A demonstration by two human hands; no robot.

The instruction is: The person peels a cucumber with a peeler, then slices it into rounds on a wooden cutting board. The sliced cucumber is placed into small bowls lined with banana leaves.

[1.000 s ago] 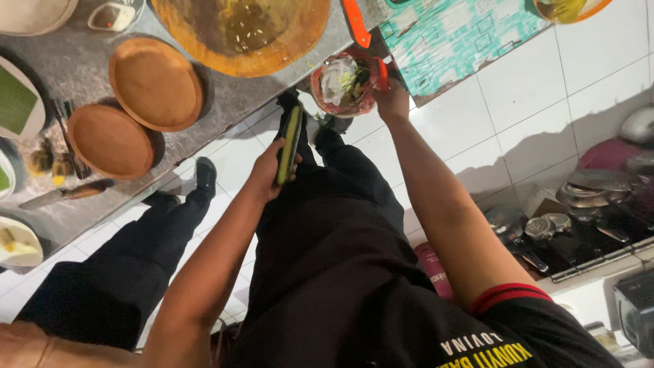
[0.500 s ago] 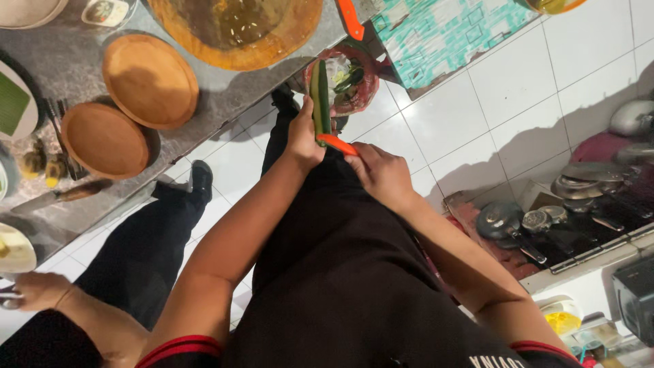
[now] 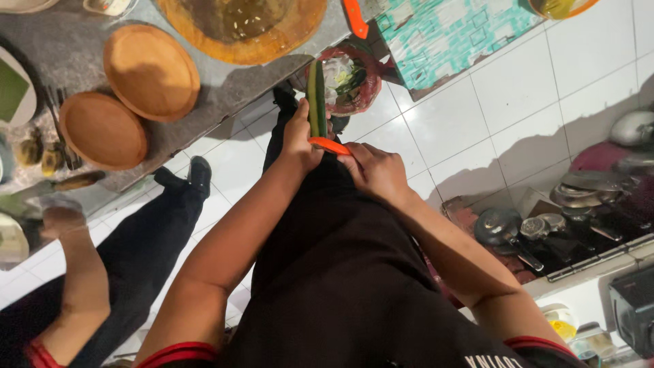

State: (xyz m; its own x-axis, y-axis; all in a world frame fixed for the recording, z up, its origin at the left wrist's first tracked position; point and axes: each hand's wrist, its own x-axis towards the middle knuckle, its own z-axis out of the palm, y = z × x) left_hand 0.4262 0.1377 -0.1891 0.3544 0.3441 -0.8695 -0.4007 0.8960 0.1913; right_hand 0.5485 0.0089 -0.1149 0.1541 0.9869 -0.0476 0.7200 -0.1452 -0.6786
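Left grip (image 3: pixel 300 140) holds cucumber (image 3: pixel 316 99) above white tiled floor (image 3: pixel 518 116).

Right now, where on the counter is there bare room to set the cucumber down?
The grey counter is bare left of the upper wooden plate, and in a strip between that plate and the big cutting board. The left edge is crowded with small dishes, and the scrap bag fills the corner.
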